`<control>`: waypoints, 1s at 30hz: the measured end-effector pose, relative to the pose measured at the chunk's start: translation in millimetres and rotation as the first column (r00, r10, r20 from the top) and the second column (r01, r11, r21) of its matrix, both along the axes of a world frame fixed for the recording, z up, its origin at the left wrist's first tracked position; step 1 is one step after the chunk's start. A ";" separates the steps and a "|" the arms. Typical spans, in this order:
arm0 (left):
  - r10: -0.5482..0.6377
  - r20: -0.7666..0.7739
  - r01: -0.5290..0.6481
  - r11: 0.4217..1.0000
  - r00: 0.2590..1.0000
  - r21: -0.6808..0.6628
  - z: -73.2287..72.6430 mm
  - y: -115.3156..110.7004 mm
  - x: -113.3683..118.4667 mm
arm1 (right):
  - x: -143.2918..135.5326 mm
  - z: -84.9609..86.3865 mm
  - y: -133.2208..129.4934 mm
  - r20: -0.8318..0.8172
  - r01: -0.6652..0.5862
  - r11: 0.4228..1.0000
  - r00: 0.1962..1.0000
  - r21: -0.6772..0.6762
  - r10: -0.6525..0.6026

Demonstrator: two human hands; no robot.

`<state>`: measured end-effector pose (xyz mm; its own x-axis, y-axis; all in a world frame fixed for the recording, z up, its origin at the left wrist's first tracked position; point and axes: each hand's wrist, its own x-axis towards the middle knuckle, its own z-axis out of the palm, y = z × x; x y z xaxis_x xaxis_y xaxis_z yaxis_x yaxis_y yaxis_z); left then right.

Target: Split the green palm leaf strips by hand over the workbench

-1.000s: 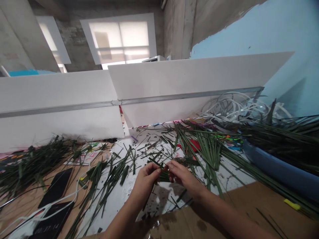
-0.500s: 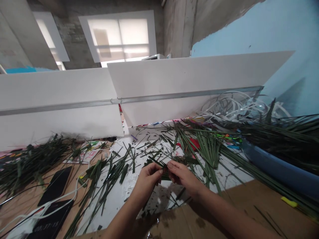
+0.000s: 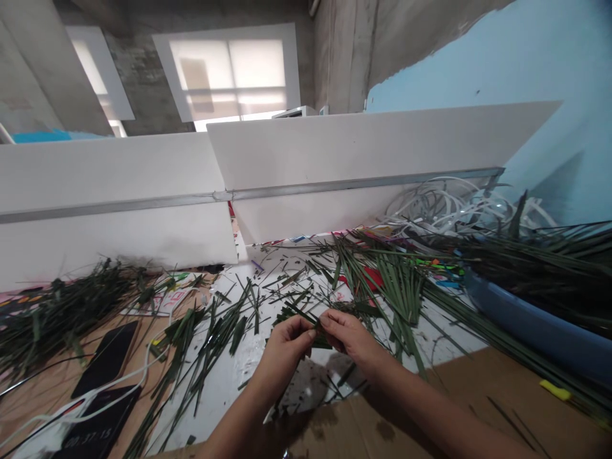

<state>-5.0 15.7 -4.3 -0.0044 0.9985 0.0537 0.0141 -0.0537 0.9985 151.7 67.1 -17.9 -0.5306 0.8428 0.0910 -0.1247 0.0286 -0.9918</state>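
My left hand (image 3: 292, 338) and my right hand (image 3: 345, 329) meet at the middle of the worktop, fingertips almost touching. Both are closed in a pinch on green leaf strips (image 3: 308, 313), whose ends poke out above and between the fingers. How the strips are folded or joined is hidden by my fingers. Cut leaf scraps (image 3: 287, 280) lie scattered just beyond my hands on the white surface (image 3: 248, 363). A fan of long green leaf strips (image 3: 399, 287) rests to the right of my right hand, and loose strips (image 3: 215, 344) lie left of my left hand.
A blue basin (image 3: 521, 312) heaped with dark leaves stands at right, near coiled clear strapping (image 3: 444, 201). Dark phones (image 3: 108, 357) and a white cable (image 3: 146, 360) lie at left beside a leaf pile (image 3: 71, 312). Cardboard (image 3: 430, 408) covers the near edge; white panels (image 3: 335, 153) stand behind.
My hands stay at nearly the same spot. The fingers have shifted slightly on the leaf strips, and the right fingers are curled a little differently. The view has tilted very slightly.
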 end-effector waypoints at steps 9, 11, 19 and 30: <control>0.202 0.243 -0.189 0.979 0.949 -0.075 2.2 -1.3 -3.5 | 3.1 1.0 -3.7 -0.013 0.087 0.981 0.996 -0.176 -0.091; 0.268 0.296 -0.260 0.963 0.917 -0.066 0.8 0.5 -6.6 | 1.6 0.9 -4.8 -0.020 0.070 0.980 0.997 -0.187 -0.075; 0.422 0.313 -0.426 0.903 0.851 -0.060 -4.2 4.8 -13.5 | -1.6 0.1 -1.6 -0.047 0.023 0.994 0.998 -0.102 -0.028; 0.257 -0.594 -0.096 0.952 0.763 0.289 6.3 3.3 -23.9 | 6.8 -3.4 7.8 0.168 0.087 0.989 0.980 0.123 -0.107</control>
<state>-28.9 19.0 2.0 -0.0646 0.9411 0.3318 0.6548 -0.2110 0.7258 158.5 74.9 -21.3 -0.4627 0.8805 0.1035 0.0580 0.1465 -0.9875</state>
